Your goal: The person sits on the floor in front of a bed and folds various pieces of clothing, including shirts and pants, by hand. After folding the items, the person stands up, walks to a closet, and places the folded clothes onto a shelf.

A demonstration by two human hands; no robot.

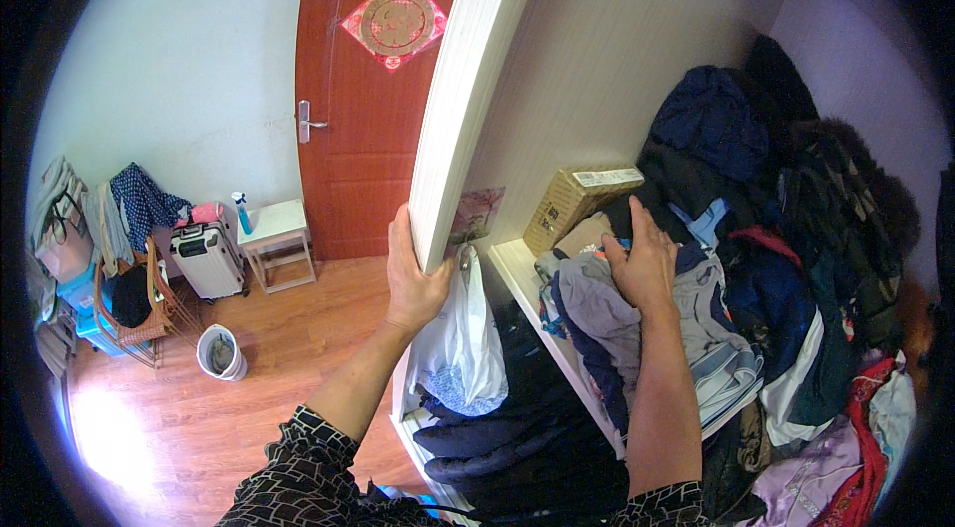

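My left hand point(413, 285) grips the front edge of the tall white wardrobe side panel point(453, 129), its fingers curled behind the board. Over the shelf, my right hand point(647, 266) lies on a pile of folded clothes, fingers stretched out and holding nothing. Under it is a grey garment point(599, 303), and next to that a light grey piece with striped bands point(724, 373). Just beyond the right fingertips, a brown cardboard box point(577, 204) leans against the inner wall. A white plastic bag point(468, 343) hangs beside my left hand, below the panel's inner side.
Dark jackets point(711, 124) and mixed clothes heap up at the right. Black garments point(497, 462) fill the space below the shelf edge point(532, 288). Across the wooden floor stand a bin point(221, 353), a white stool point(274, 224), a suitcase point(209, 259) and a wicker chair point(149, 323), near a red-brown door point(363, 169).
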